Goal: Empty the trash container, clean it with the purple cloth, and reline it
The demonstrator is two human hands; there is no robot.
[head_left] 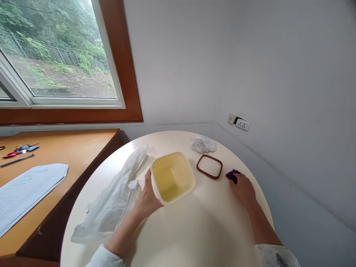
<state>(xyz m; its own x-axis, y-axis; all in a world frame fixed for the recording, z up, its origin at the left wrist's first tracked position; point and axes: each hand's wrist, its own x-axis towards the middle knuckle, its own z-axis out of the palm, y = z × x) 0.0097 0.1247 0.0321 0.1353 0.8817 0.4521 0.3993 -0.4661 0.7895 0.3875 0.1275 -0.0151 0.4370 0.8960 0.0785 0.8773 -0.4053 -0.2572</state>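
Observation:
A pale yellow square container (172, 177) stands open and empty in the middle of the round white table (194, 230). My left hand (148, 198) grips its near left wall, thumb up along the rim. My right hand (243, 188) rests on the table at the right, fingers closed on a small purple cloth (233, 175). Between the container and that cloth lies a brown-rimmed lid (209, 166), flat on the table.
A clear plastic bag (114, 200) sprawls left of the container. A crumpled white tissue (204, 144) lies at the table's far edge. A wooden desk (55, 148) at left holds papers (25, 191), a pen and keys. A wall socket (242, 124) sits beyond.

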